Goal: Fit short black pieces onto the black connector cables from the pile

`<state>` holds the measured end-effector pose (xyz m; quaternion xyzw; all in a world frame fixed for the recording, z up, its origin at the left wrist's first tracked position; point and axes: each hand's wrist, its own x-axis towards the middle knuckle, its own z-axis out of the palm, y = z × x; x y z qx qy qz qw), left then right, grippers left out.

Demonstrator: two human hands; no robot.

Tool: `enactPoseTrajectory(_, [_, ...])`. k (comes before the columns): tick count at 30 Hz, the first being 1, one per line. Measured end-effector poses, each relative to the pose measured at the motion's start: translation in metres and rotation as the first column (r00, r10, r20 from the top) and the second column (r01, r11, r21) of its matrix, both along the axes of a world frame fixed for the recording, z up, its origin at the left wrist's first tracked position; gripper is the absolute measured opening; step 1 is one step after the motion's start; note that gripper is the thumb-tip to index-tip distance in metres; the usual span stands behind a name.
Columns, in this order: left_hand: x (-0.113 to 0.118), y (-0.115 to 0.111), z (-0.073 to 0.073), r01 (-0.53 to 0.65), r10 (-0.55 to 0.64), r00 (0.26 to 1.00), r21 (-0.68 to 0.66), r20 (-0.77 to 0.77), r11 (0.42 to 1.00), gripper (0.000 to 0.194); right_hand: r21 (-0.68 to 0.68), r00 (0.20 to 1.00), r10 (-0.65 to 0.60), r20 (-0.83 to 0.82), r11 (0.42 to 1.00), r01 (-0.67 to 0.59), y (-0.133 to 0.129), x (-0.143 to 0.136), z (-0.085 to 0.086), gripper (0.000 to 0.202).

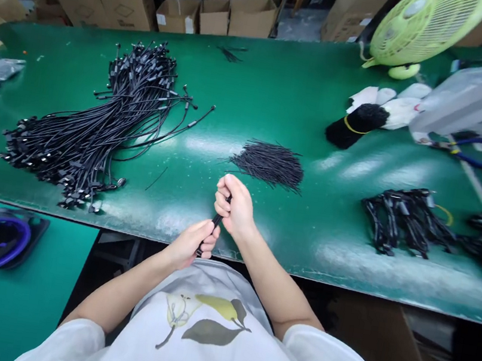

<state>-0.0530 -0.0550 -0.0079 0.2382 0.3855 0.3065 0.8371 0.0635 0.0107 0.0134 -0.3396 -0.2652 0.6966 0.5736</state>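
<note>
Between my two hands runs a bundled black cable (pixel 217 220), held slanting just over the table's near edge. My left hand (pixel 195 242) is closed round its lower end, close to my shirt. Higher up, my right hand (pixel 236 205) wraps its fingers round the upper part, which they mostly hide. A pile of short black twist ties (pixel 269 164) lies just beyond my right hand. To the left is a large heap of loose black cables (pixel 95 122) with connectors at both ends. One single tie (pixel 157 178) lies between that heap and my hands.
Coiled, bundled cables (pixel 407 220) lie at the right, near blue-handled pliers (pixel 480 157). A banded black bundle (pixel 356 125) sits in front of a green fan (pixel 427 27). Cardboard boxes (pixel 251 18) stand behind the green table (pixel 283 78). A purple-rimmed round object (pixel 23 241) is at lower left.
</note>
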Motion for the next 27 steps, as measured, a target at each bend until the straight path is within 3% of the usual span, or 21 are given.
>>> enactPoseTrajectory(2, [-0.003,-0.002,-0.006,-0.008,0.008,1.0,-0.004,-0.028,1.0,0.043,0.09,0.981,0.017,0.192,0.995,-0.035,-0.001,0.017,-0.008,0.029])
enactPoseTrajectory(4, [-0.011,-0.001,-0.011,-0.06,0.06,0.997,0.008,-0.045,0.998,0.043,0.267,0.848,-0.078,0.524,0.96,-0.077,0.004,0.049,-0.015,0.026])
enactPoseTrajectory(5, [-0.016,0.0,-0.013,-0.105,0.106,0.993,0.023,-0.051,0.994,0.042,0.36,0.704,-0.199,0.681,0.929,-0.087,0.01,0.068,-0.019,0.024])
enactPoseTrajectory(7, [-0.024,0.005,-0.014,-0.201,0.204,0.978,0.064,-0.052,0.978,0.04,0.496,0.287,-0.457,0.842,0.865,-0.078,0.026,0.109,-0.028,0.023])
enactPoseTrajectory(9, [-0.026,0.011,-0.01,-0.248,0.251,0.967,0.083,-0.035,0.965,0.039,0.493,-0.119,-0.508,0.853,0.859,-0.136,0.049,0.143,-0.038,0.026])
enactPoseTrajectory(10, [-0.026,0.013,-0.008,-0.25,0.252,0.967,0.076,-0.019,0.965,0.039,0.446,-0.248,-0.483,0.84,0.874,-0.192,0.06,0.153,-0.043,0.027])
enactPoseTrajectory(11, [-0.024,0.015,-0.005,-0.248,0.248,0.969,0.058,-0.001,0.967,0.038,0.388,-0.327,-0.458,0.827,0.885,-0.259,0.07,0.16,-0.048,0.025])
enactPoseTrajectory(14, [-0.018,0.019,0.002,-0.255,0.254,0.966,0.0,0.054,0.967,0.036,0.312,-0.377,-0.464,0.802,0.862,-0.398,0.084,0.163,-0.056,0.022])
enactPoseTrajectory(19, [-0.015,0.018,0.004,-0.265,0.264,0.964,0.042,0.043,0.963,0.036,0.423,-0.493,-0.512,0.703,0.859,-0.289,0.06,0.154,-0.049,0.027])
enactPoseTrajectory(21, [-0.012,0.016,0.004,-0.232,0.229,0.973,0.077,0.037,0.97,0.036,0.471,-0.439,-0.53,0.725,0.847,-0.246,0.042,0.146,-0.044,0.028])
enactPoseTrajectory(24, [-0.004,0.015,0.007,-0.163,0.157,0.985,0.11,0.066,0.98,0.048,0.482,-0.273,-0.539,0.797,0.839,-0.251,0.021,0.127,-0.04,0.027])
enactPoseTrajectory(25, [-0.001,0.015,0.008,-0.145,0.137,0.988,0.113,0.076,0.983,0.053,0.472,-0.264,-0.526,0.808,0.847,-0.243,0.017,0.121,-0.04,0.026])
enactPoseTrajectory(27, [0.002,0.014,0.01,-0.122,0.113,0.99,0.113,0.083,0.986,0.057,0.456,-0.332,-0.503,0.798,0.864,-0.213,0.015,0.113,-0.039,0.027])
